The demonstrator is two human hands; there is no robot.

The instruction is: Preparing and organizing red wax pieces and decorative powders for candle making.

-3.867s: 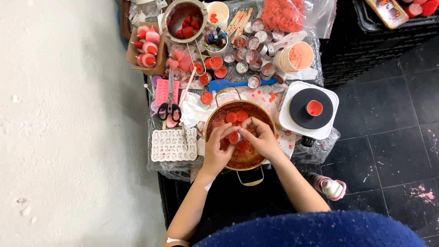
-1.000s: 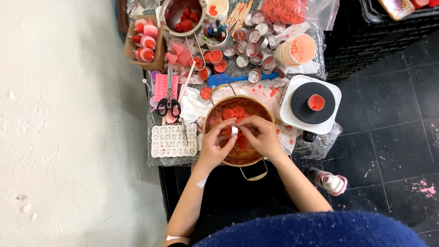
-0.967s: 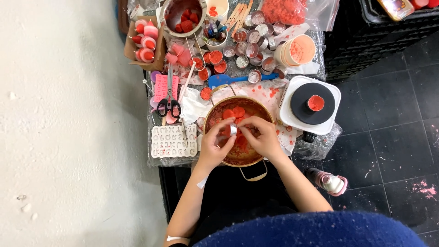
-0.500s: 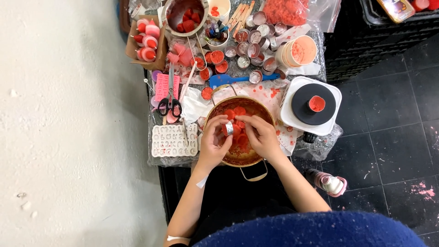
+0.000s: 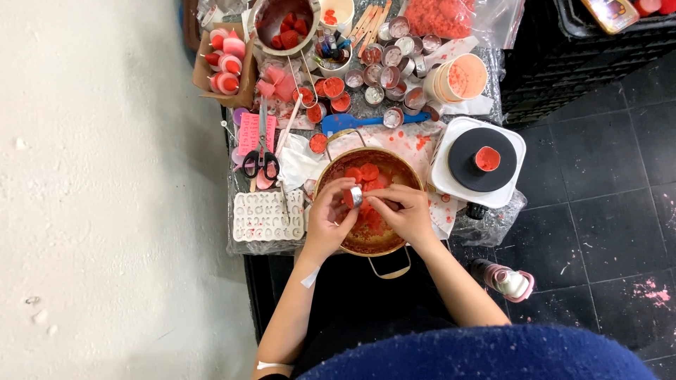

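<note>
Both my hands work over a round metal pot (image 5: 331, 174) that holds several red wax pieces (image 5: 365, 174). My left hand (image 5: 328, 219) pinches a small metal cup with red wax (image 5: 353, 196) above the pot. My right hand (image 5: 401, 211) meets it from the right, fingertips touching the cup's wax; whether it also grips the cup is unclear.
A white hot plate (image 5: 479, 162) with a black top carries a red cup (image 5: 486, 158). Scissors (image 5: 261, 156), a white letter mould (image 5: 268, 215), a blue spatula (image 5: 352, 122), several small metal cups (image 5: 384, 74), a second pot (image 5: 282, 24) and a pink bottle (image 5: 508, 280) surround the pot.
The hands stay over the pot. The small cup has turned between the fingers and shifted slightly, with the right hand's fingers now pressed closer against it.
</note>
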